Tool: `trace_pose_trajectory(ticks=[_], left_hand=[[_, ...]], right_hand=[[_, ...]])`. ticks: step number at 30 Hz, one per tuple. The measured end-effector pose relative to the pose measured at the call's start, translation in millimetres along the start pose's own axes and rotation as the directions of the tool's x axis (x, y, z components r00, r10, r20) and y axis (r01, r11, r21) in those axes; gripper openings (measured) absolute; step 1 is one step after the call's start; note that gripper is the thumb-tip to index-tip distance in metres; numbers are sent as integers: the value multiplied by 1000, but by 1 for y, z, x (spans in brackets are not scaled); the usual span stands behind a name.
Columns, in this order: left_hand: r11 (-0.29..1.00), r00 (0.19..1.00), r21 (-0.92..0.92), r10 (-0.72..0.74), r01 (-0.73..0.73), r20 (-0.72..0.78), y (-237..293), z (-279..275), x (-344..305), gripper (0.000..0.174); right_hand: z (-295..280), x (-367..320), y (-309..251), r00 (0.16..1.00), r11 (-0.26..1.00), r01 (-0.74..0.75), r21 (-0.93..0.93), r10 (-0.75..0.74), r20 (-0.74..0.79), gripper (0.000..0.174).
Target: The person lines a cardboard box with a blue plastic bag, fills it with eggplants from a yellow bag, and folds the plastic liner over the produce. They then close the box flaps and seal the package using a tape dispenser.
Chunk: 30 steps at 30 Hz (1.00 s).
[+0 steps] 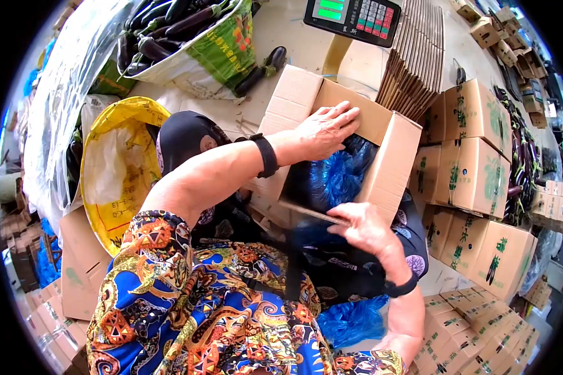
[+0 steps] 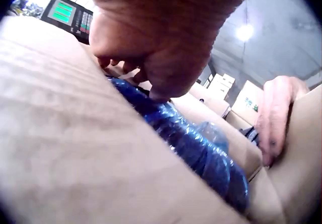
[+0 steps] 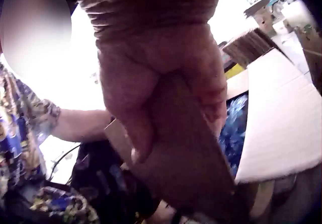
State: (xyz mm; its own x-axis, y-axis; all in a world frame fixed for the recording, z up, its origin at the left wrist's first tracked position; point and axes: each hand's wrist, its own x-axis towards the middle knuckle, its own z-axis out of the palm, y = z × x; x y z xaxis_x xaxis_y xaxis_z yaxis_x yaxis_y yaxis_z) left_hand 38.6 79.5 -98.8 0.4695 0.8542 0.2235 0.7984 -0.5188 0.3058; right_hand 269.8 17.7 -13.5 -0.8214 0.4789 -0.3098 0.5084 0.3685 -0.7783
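An open cardboard box [image 1: 391, 165] stands before the person with its flaps raised outward. Inside lies a crinkled blue plastic bag [image 1: 338, 175]; whatever it wraps is hidden. The left hand [image 1: 328, 130] lies across the far side of the box, fingers fairly straight, fingertips at the inner face of the far flap [image 1: 366, 122]. At the near side, the right hand [image 1: 368, 230] grips the near flap. The right wrist view shows that flap [image 3: 181, 143] between the thumb and the fingers.
Beyond the box are a digital scale [image 1: 350, 22] and a stack of flattened cartons [image 1: 413, 56]. Closed boxes [image 1: 472, 175] are piled at the right. At the left stand a sack of eggplants [image 1: 200, 56] and a yellow basket [image 1: 97, 181]. One eggplant [image 1: 259, 72] lies on the floor.
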Motion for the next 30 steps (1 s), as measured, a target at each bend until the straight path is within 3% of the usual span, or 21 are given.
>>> trace_pose_trajectory(ticks=[2,3,4,6,9,12,13,14,16,17,18,19,20,21,22,24,26,29,30], left_hand=[[996,997,-59,-66,68,34,7,-2,0,65],[991,994,-90,-92,97,50,11,-3,1,67],[989,991,-82,-115,121,74,16,-2,2,68],[984,980,-59,-163,170,112,23,-1,5,69],[975,975,-42,-218,219,44,40,8,-4,77],[978,977,-20,-209,208,-40,42,16,-10,83],[980,979,-8,-201,201,-44,42,17,-10,83],[980,979,3,-198,199,-47,42,17,-12,83],[982,981,-11,-190,189,-44,40,16,-13,81],[981,981,-24,-193,192,-33,42,13,-12,81],[979,980,-39,-199,198,-23,42,11,-10,81],[981,980,-31,-195,194,-29,40,11,-8,81],[980,979,-26,-200,199,-34,39,11,-8,82],[978,978,-25,-207,207,-31,40,13,-12,82],[977,977,-26,-213,212,-25,41,14,-16,82],[979,979,-18,-203,203,-34,37,13,-13,82],[982,983,-63,-180,178,-25,30,11,-14,80],[980,991,-153,-130,128,-4,18,10,-15,73],[983,996,-159,-87,90,24,9,8,-10,70]], right_hand=[[-8,11,10,993,993,-114,40,113,19,31],[-16,16,6,983,981,-178,-83,173,-66,38],[-13,23,19,977,929,-176,-324,126,-170,43],[-7,31,25,957,898,-275,-344,219,-193,51],[-5,31,16,961,851,-263,-454,188,-204,72],[-8,15,11,861,714,-324,-621,-49,-505,100],[-9,9,30,778,691,-443,-572,-22,-628,111],[-13,7,45,631,695,-581,-423,56,-774,104],[-28,-2,90,459,790,-612,40,396,-795,84],[-29,-10,108,539,833,-410,372,550,-638,70],[-27,-19,116,657,709,-203,675,610,-443,56],[-32,-18,66,577,859,-392,329,509,-639,34],[-26,-18,49,603,888,-180,424,440,-666,31],[-16,-16,28,683,950,-234,206,311,-661,36],[-9,-7,-20,722,956,-277,92,270,-637,56],[28,4,-1,732,984,-126,-124,8,-681,107],[37,1,0,815,972,-187,-143,72,-574,123],[54,-2,2,891,915,-186,-359,3,-453,137],[59,-1,6,899,885,-184,-428,-24,-437,132]])
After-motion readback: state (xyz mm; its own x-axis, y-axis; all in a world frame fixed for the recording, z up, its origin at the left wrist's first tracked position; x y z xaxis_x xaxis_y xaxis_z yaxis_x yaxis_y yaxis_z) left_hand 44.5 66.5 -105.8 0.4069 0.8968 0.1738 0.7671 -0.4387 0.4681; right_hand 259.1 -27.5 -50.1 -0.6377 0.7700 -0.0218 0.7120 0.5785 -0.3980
